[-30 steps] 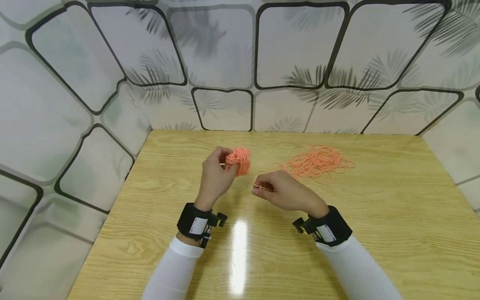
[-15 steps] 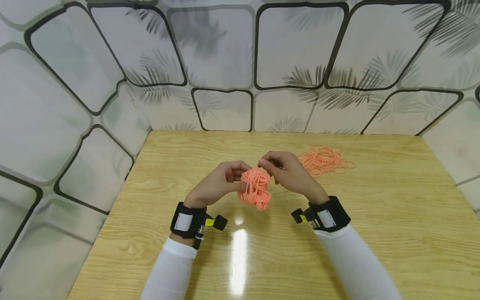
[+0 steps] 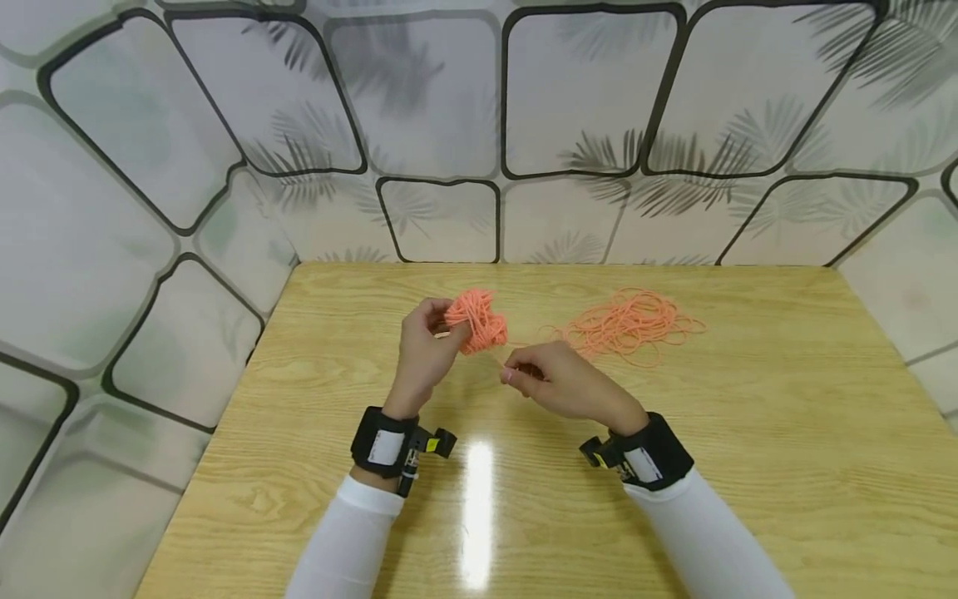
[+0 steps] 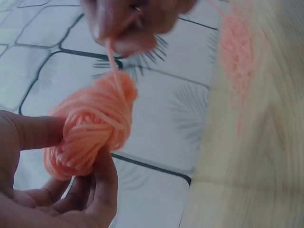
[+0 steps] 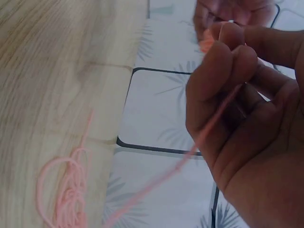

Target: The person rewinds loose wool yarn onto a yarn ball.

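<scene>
The right hand's (image 3: 572, 383) thumb and fingertips pinch a strand (image 4: 113, 61) of orange yarn. A short stretch of it crosses the gap, leftward and a little farther off, to the ball of yarn (image 3: 476, 321), which sits apart from the right fingers. The left hand (image 3: 428, 353) is the nearer one: its thumb and fingers grip the left end of the ball, leaving the right end free. The long axis, clearest from the left wrist, runs from the left hand's grip toward the right hand, with the strand leaving near that free end. Past the right hand, the strand trails toward the loose pile (image 3: 632, 323), which lies farther off to the right on the table (image 3: 748, 433); their join cannot be made out.
</scene>
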`<action>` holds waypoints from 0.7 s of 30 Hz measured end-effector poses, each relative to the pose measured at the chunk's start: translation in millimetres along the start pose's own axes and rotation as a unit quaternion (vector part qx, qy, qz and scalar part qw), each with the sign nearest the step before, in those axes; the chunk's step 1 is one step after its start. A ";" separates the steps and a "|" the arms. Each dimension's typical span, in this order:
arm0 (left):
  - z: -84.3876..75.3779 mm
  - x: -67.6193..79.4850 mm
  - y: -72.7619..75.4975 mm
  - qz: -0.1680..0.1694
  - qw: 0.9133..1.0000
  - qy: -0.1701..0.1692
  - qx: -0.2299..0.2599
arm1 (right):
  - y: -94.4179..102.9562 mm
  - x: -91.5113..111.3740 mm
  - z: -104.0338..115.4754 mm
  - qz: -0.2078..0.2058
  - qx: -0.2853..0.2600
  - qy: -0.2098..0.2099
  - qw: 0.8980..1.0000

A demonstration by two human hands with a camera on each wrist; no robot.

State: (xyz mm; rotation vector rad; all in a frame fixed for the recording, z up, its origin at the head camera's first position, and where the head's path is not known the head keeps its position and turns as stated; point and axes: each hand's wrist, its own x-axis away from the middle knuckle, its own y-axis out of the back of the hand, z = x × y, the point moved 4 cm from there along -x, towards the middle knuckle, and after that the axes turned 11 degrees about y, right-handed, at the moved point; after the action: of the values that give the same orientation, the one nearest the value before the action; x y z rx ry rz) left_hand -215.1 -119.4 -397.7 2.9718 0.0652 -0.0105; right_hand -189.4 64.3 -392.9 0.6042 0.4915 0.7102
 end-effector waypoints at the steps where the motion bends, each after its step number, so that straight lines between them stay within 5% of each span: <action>1: 1.1 0.0 0.3 -0.007 1.000 -0.005 -0.024 | 1.5 0.1 2.0 0.002 0.001 0.003 1.000; 4: 4.0 0.4 -1.5 0.018 0.996 -0.006 -0.091 | 9.7 -1.0 8.5 -0.007 0.010 0.013 1.000; 8: 5.2 4.7 -8.9 0.129 0.982 0.015 -0.135 | 25.5 -4.4 13.3 -0.044 0.017 0.024 0.999; 15: -6.1 16.6 -17.2 0.340 0.939 0.018 -0.035 | 42.1 -9.1 1.6 -0.114 -0.032 0.012 0.993; 18: -8.9 16.1 -15.7 0.360 0.932 0.022 0.041 | 39.7 -9.9 -3.9 -0.134 -0.059 0.004 0.989; 21: -13.9 13.4 -12.7 0.320 0.941 0.035 0.107 | 31.7 -9.7 -8.4 -0.134 -0.073 -0.001 0.988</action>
State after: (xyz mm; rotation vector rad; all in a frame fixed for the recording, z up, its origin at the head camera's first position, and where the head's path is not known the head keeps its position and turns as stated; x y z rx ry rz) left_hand -202.2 -104.0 -386.3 3.0467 -0.9458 0.1794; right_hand -215.1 79.3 -376.1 0.3913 0.5030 0.4838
